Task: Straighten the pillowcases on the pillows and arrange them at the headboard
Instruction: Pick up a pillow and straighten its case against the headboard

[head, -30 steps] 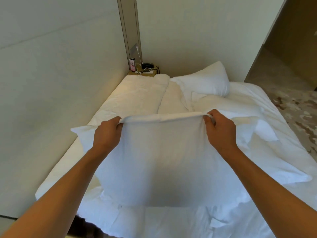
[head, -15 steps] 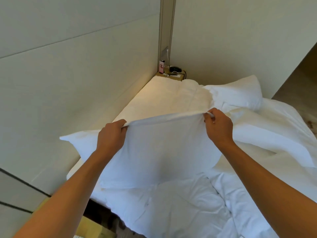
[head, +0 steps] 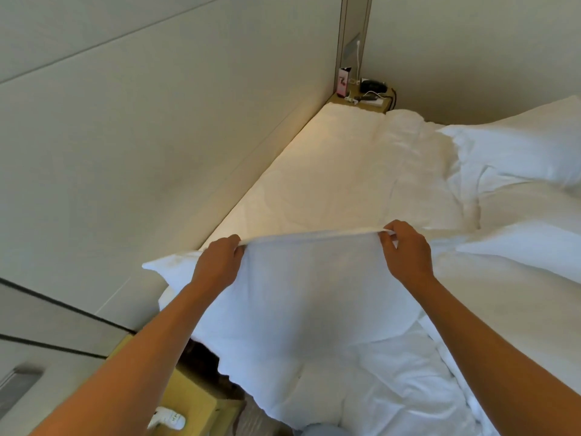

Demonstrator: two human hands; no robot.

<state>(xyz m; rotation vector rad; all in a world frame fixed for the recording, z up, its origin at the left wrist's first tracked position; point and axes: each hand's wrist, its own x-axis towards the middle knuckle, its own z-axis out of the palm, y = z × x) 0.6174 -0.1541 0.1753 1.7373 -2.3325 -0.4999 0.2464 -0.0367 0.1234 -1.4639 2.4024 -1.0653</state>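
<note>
I hold a white pillow (head: 301,287) up over the near left corner of the bed. My left hand (head: 220,262) pinches the top edge of its pillowcase on the left. My right hand (head: 405,250) pinches the same edge on the right, and the cloth is stretched taut between them. The pillow's left corner sticks out toward the padded headboard wall (head: 125,136). A second white pillow (head: 518,152) lies at the far right of the bed. A third pillow (head: 522,250) lies at the right, just beyond my right hand.
The bare mattress (head: 330,171) runs along the headboard wall. Rumpled white bedding (head: 393,382) covers the near part. A far nightstand (head: 361,99) holds a pink box, cables and a dark device. A yellow-wood nightstand (head: 188,401) with a white object stands at the lower left.
The view has swung further left and closer to the headboard wall. The pillow has travelled with my hands toward the near left corner of the bed. Both grips are unchanged.
</note>
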